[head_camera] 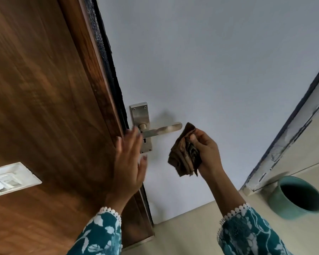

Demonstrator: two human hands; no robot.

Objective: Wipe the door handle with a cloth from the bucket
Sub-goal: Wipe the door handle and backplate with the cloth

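A steel lever door handle (pixel 162 130) on its backplate sits on the pale grey door (pixel 210 70), pointing right. My right hand (pixel 207 151) is shut on a crumpled brown cloth (pixel 185 153), held just below and right of the lever's tip, a small gap apart. My left hand (pixel 129 161) is open with fingers spread, in front of the door's edge and overlapping the lower backplate; contact cannot be told. A teal bucket (pixel 298 197) stands on the floor at lower right, its inside dark.
A brown wooden panel (pixel 44 89) fills the left side, with a white switch plate (pixel 9 179) on it. Beige floor tiles (pixel 191 227) run along the bottom. A grey door frame (pixel 287 140) slants at right.
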